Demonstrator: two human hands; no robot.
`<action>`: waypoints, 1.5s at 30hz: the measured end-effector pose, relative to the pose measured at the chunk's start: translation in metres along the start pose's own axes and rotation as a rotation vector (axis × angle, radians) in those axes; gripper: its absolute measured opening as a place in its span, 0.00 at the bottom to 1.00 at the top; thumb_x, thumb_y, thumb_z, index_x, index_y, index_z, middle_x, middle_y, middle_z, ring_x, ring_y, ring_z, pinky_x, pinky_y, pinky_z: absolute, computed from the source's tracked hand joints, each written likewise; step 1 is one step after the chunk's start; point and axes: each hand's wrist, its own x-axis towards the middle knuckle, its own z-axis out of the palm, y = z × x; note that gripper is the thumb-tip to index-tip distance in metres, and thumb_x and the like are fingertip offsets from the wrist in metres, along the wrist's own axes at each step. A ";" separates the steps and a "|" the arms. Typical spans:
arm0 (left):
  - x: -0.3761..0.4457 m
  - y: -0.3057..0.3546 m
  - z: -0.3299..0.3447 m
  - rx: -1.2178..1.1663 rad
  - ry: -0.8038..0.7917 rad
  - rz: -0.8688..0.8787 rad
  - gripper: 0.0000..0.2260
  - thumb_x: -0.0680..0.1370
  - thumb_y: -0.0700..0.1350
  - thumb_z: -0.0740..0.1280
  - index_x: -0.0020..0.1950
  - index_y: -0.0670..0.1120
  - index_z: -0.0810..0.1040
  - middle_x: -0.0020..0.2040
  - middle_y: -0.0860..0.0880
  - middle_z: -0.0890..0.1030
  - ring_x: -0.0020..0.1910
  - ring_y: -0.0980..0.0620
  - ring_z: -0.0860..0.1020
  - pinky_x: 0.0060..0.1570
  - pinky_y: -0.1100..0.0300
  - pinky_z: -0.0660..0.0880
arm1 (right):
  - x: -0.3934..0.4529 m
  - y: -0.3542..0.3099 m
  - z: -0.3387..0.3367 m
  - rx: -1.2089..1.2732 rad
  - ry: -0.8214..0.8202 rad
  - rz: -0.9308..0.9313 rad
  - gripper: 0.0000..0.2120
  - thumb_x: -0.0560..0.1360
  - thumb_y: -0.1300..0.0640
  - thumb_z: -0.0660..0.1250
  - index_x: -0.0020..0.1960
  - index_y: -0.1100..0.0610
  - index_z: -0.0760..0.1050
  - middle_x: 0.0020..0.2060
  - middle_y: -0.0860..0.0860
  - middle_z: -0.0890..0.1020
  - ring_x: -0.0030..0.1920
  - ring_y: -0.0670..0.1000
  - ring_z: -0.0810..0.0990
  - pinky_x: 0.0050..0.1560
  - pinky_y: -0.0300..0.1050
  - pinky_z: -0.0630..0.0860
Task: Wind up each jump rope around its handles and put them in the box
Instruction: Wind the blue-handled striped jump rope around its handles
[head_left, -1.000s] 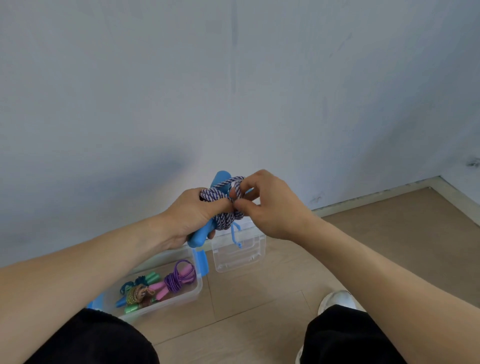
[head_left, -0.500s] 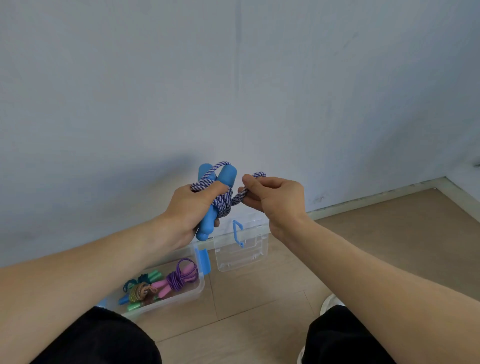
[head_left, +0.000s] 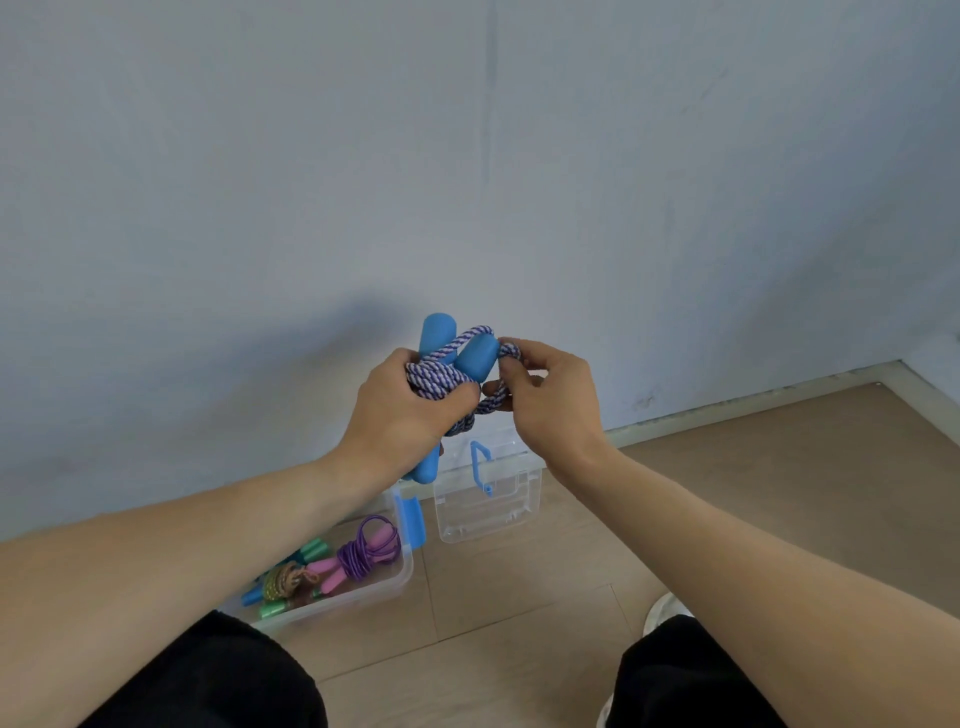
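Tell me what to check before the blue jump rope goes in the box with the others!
1. Left hand grips both blue handles with the coils: ok.
2. Loose end tucked away: not ok; the right hand pinches a loop of the striped rope beside the handles.
3. Winding will hold on its own: cannot tell; the left hand covers most of it.
4. Box open: ok; its lid lies on the floor beside it.
5. Room in the box: cannot tell; the pink-handled rope and other wound ropes lie inside, and the left arm hides part of it.
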 end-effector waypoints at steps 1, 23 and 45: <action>0.001 0.000 0.000 0.017 0.015 0.016 0.15 0.70 0.47 0.77 0.51 0.45 0.75 0.43 0.45 0.82 0.31 0.48 0.80 0.26 0.58 0.76 | 0.000 -0.001 0.001 -0.034 -0.008 -0.030 0.13 0.81 0.59 0.63 0.64 0.55 0.78 0.44 0.51 0.83 0.42 0.50 0.85 0.50 0.42 0.82; 0.001 -0.001 -0.011 0.467 -0.262 0.271 0.15 0.67 0.49 0.77 0.48 0.49 0.76 0.38 0.52 0.81 0.34 0.55 0.80 0.33 0.60 0.76 | 0.005 -0.002 -0.030 -0.527 -0.219 -0.230 0.07 0.72 0.52 0.75 0.44 0.50 0.78 0.43 0.43 0.76 0.39 0.44 0.76 0.33 0.31 0.68; 0.003 0.012 -0.013 0.378 -0.226 0.116 0.15 0.65 0.52 0.75 0.38 0.41 0.77 0.32 0.46 0.80 0.28 0.51 0.74 0.32 0.54 0.73 | 0.013 -0.021 -0.027 -0.901 -0.339 -0.537 0.11 0.77 0.61 0.58 0.55 0.53 0.75 0.46 0.51 0.71 0.39 0.57 0.75 0.41 0.48 0.72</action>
